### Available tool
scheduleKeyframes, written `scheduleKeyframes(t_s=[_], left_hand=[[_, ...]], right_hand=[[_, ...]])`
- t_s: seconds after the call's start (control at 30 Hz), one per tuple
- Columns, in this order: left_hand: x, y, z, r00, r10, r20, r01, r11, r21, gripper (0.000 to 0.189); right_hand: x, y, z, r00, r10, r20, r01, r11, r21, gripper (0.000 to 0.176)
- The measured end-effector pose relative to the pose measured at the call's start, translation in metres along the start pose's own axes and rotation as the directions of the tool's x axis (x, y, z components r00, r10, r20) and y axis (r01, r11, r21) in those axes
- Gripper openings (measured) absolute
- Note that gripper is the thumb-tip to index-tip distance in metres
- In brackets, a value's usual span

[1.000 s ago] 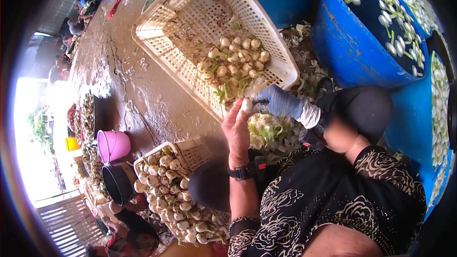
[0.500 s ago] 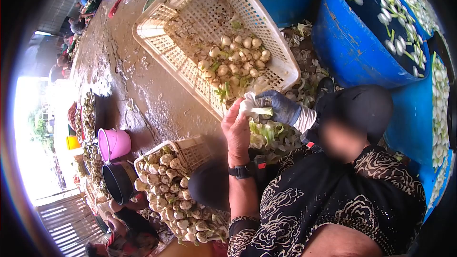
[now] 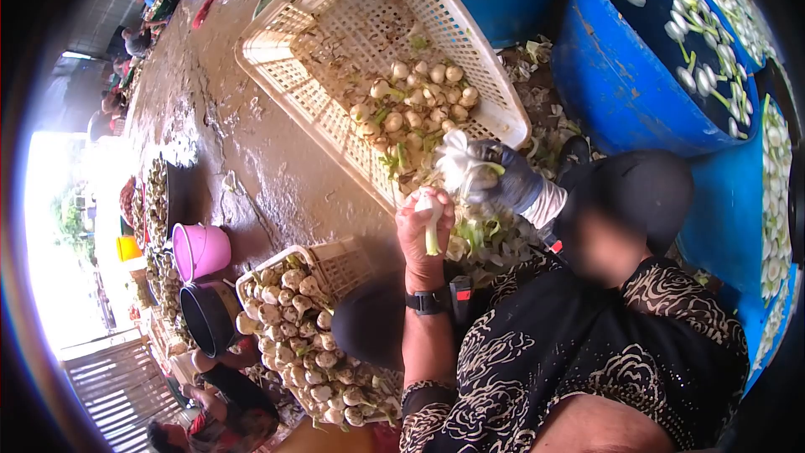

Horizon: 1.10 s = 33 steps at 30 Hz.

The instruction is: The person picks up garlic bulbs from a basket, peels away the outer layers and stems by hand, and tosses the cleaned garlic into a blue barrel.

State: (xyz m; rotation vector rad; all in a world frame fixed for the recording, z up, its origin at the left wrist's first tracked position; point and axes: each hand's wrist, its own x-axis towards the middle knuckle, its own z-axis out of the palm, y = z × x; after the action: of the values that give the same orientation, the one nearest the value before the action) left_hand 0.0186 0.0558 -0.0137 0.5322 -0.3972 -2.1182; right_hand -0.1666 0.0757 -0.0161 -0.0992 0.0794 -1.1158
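My bare left hand point(image 3: 425, 222), with a dark watch at the wrist, has its fingers wrapped around a peeled white onion point(image 3: 429, 216), whose short green stem points down. Just beside it my right hand point(image 3: 507, 174), in a grey glove, grips loose white onion peel point(image 3: 459, 161) with a bit of green stalk, somewhat smeared by motion. Behind both hands, unpeeled onions point(image 3: 417, 99) lie in the tilted cream plastic crate point(image 3: 314, 122). Pale peelings and green scraps point(image 3: 482, 235) are heaped below my hands.
A second crate point(image 3: 344, 260) heaped with unpeeled onions stands at lower left, near a pink bucket point(image 3: 201, 252) and a black bucket point(image 3: 208, 319). At right, a blue drum point(image 3: 612, 75) holds white onions floating in water. Another person point(image 3: 235, 407) sits at lower left.
My hands have moved apart. The peel has come away from the onion into my right hand, which shifted slightly right, while my left hand keeps the bare onion, now stem downward.
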Motion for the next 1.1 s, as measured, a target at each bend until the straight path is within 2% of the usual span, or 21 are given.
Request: scheduleKeyframes(t_s=[0.03, 0.1, 0.13, 0.17, 0.23, 0.3, 0.37, 0.4, 0.5, 0.53, 0.57, 0.63, 0.67, 0.7, 0.73, 0.8, 0.83, 0.9, 1.0, 1.07, 1.1], left_hand=[[0.0, 0.003, -0.006, 1.0, -0.009, 0.007, 0.009, 1.0, -0.019, 0.03], [0.002, 0.008, -0.008, 0.986, 0.085, -0.142, -0.072, 0.993, 0.094, 0.031], [0.005, 0.006, -0.016, 0.948, 0.202, -0.247, -0.175, 0.976, 0.128, 0.029], [0.006, 0.008, -0.019, 0.904, 0.3, -0.304, -0.225, 0.94, 0.258, 0.031], [0.008, 0.005, -0.015, 0.808, 0.434, -0.398, -0.235, 0.857, 0.458, 0.025], [0.012, -0.006, -0.018, 0.772, 0.545, -0.328, -0.265, 0.744, 0.613, 0.021], [0.013, -0.017, -0.036, 0.845, 0.45, -0.289, -0.075, 0.635, 0.768, 0.023], [0.012, -0.017, -0.024, 0.875, 0.34, -0.345, 0.003, 0.708, 0.706, 0.025], [0.017, -0.016, -0.021, 0.869, 0.284, -0.404, 0.008, 0.809, 0.587, 0.033], [0.017, -0.015, -0.019, 0.841, 0.325, -0.432, -0.07, 0.858, 0.509, 0.033], [0.017, -0.012, -0.014, 0.809, 0.357, -0.467, -0.147, 0.892, 0.427, 0.034], [0.014, -0.008, -0.008, 0.82, 0.337, -0.463, -0.097, 0.879, 0.468, 0.032], [0.012, -0.009, -0.007, 0.863, 0.276, -0.423, -0.035, 0.868, 0.495, 0.031], [0.01, -0.009, -0.005, 0.899, 0.213, -0.382, 0.021, 0.851, 0.524, 0.03], [0.011, -0.008, -0.001, 0.909, 0.181, -0.376, 0.038, 0.861, 0.507, 0.026], [0.014, -0.007, 0.002, 0.933, 0.152, -0.328, 0.022, 0.881, 0.472, 0.022], [0.015, -0.006, 0.004, 0.939, 0.144, -0.312, 0.015, 0.89, 0.455, 0.022], [0.016, -0.005, 0.003, 0.954, 0.112, -0.279, 0.026, 0.894, 0.447, 0.023], [0.018, -0.003, -0.002, 0.949, 0.095, -0.301, 0.062, 0.879, 0.472, 0.023], [0.019, 0.0, -0.002, 0.942, 0.095, -0.323, 0.067, 0.888, 0.456, 0.023], [0.019, 0.0, -0.001, 0.94, 0.09, -0.329, 0.069, 0.894, 0.442, 0.023]], right_hand=[[-0.001, -0.006, -0.002, 0.953, -0.287, 0.095, 0.298, 0.84, -0.454, 0.018], [0.001, -0.021, 0.0, 0.659, -0.496, 0.566, 0.574, -0.155, -0.804, 0.027], [0.001, -0.032, 0.004, 0.933, -0.237, 0.271, 0.272, -0.029, -0.962, 0.034], [0.001, -0.04, 0.014, 0.993, 0.072, -0.09, -0.089, -0.011, -0.996, 0.04], [0.001, -0.011, -0.02, 0.996, -0.059, 0.068, 0.054, -0.21, -0.976, 0.038], [0.007, 0.006, -0.019, 0.995, 0.032, -0.097, -0.098, 0.007, -0.995, 0.035], [0.007, 0.028, -0.036, 0.985, -0.023, -0.171, -0.168, 0.112, -0.979, 0.032], [0.012, 0.029, -0.005, 0.909, 0.004, -0.417, -0.409, 0.2, -0.89, 0.031], [0.026, 0.017, -0.008, 0.856, -0.039, -0.515, -0.477, 0.325, -0.817, 0.035], [0.038, 0.003, -0.019, 0.956, -0.157, -0.248, -0.178, 0.362, -0.915, 0.033], [0.051, -0.02, 0.015, 0.923, -0.175, -0.342, -0.16, 0.634, -0.757, 0.032], [0.089, -0.071, 0.038, 0.953, -0.277, 0.125, 0.304, 0.854, -0.423, 0.043], [0.1, -0.087, 0.055, 0.899, -0.4, 0.179, 0.437, 0.854, -0.282, 0.047], [0.124, -0.106, 0.045, 0.839, -0.467, 0.279, 0.541, 0.768, -0.342, 0.045], [0.142, -0.109, 0.03, 0.836, -0.449, 0.315, 0.525, 0.492, -0.694, 0.04], [0.175, -0.091, -0.027, 0.922, -0.302, 0.243, 0.175, -0.236, -0.956, 0.036], [0.187, -0.071, -0.062, 0.968, -0.234, 0.094, -0.058, -0.569, -0.82, 0.036], [0.192, -0.028, -0.105, 0.996, -0.076, 0.043, -0.059, -0.951, -0.305, 0.032], [0.197, 0.002, -0.146, 0.999, 0.008, 0.035, 0.009, -0.999, -0.052, 0.023], [0.203, 0.012, -0.164, 0.757, 0.01, -0.654, -0.128, -0.978, -0.162, 0.029], [0.197, 0.015, -0.172, 0.752, 0.014, -0.658, -0.126, -0.978, -0.165, 0.029]])
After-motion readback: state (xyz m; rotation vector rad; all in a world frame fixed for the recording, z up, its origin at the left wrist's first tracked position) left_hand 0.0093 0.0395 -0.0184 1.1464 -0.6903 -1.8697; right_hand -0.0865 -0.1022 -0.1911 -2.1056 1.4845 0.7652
